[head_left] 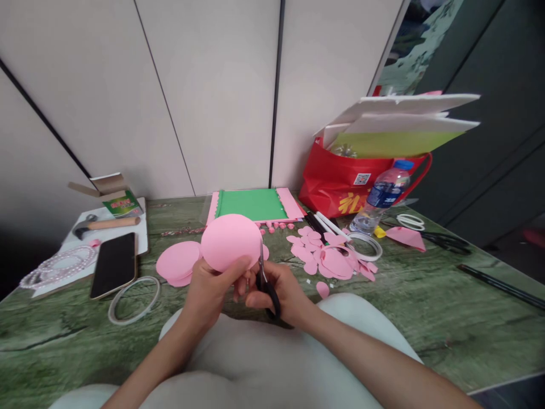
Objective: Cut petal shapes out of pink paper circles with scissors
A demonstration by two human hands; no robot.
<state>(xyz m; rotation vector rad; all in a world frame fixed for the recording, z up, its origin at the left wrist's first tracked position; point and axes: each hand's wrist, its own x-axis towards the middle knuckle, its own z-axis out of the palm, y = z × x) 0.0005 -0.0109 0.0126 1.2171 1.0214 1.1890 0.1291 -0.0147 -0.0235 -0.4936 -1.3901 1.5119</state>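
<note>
1. At center, with left hand (213,287): pinching pink disc (231,241) between thumb and fingers.
2. Just right, with right hand (283,289): gripping black-handled scissors (272,294), fingers curled around handles, blades pointing up at disc's right edge.
3. Left of center: overlapping pink circles (177,262) on green table (404,301).
4. Right of center: scattered pink cutouts (311,264) near white roll (378,250).

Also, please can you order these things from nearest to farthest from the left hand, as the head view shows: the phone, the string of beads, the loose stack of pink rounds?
1. Stack of pink rounds: just left of the left hand.
2. Phone: farther left, past the stack.
3. String of beads: farthest, at the left side, beyond the phone.
</note>
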